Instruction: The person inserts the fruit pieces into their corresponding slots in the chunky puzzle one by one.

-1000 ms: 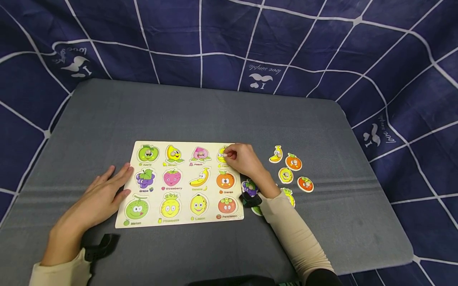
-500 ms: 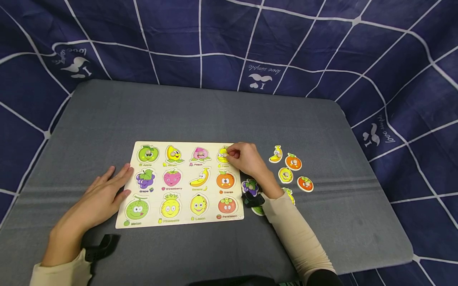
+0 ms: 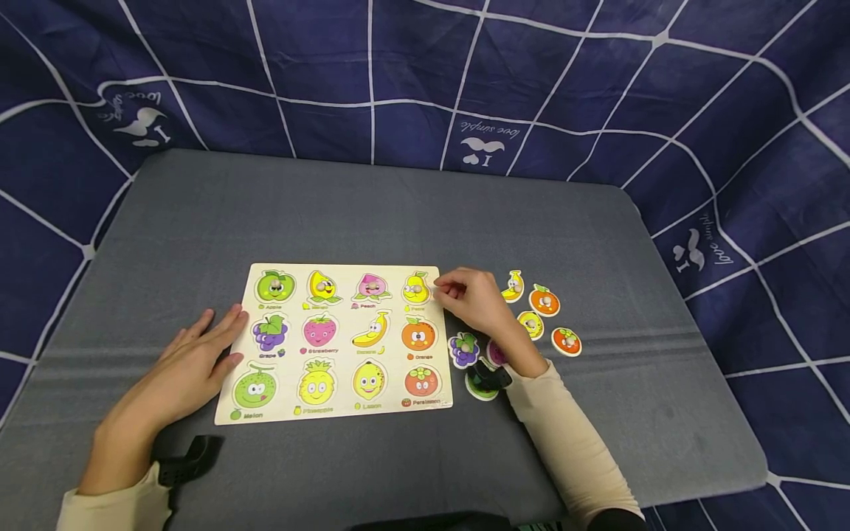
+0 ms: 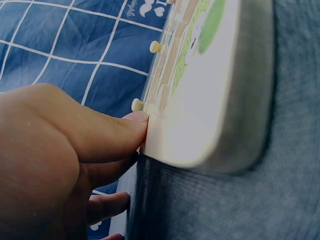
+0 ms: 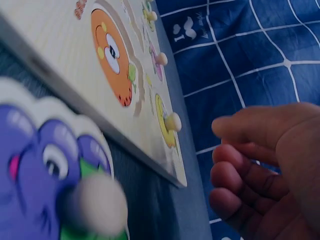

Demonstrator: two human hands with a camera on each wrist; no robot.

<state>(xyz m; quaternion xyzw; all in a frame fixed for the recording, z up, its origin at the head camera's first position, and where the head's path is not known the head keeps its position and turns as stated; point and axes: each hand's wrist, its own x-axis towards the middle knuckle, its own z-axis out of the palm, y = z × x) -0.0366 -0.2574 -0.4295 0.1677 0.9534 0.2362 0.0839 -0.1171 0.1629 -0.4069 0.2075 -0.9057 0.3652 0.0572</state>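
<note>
Where the L hand [image 3: 181, 372] rests at left of frame, fingers extended & slightly spread against the left edge of the puzzle board [image 3: 344, 324], it grips nothing. Board: pale, rect., flat, ctr. of frame, on grey table [image 3: 372, 214]. Top row, L to R, knobbed pcs. seated: apple pc. [image 3: 275, 285], mango pc. [image 3: 322, 285], peach pc. [image 3: 372, 286], pear pc. [image 3: 416, 289]. R hand [image 3: 474, 299]: just right of board's upper right corner, fingers loosely bent, holding nothing; R wrist view shows fingertips apart from pear pc. Loose, right of ctr.: grape pc. [image 3: 463, 349], near board's right edge; pink pc. [image 3: 495, 354], partly hidden by R arm; green pc. [image 3: 481, 394], partly hidden by black wrist device [image 3: 490, 376]. Farther right, grouped: banana pc. [image 3: 514, 287], orange pc. [image 3: 544, 301], lemon pc. [image 3: 532, 324], persimmon pc. [image 3: 567, 342]. Bkgd.: navy cloth [image 3: 412, 59] w/ white grid, top & both sides.
</note>
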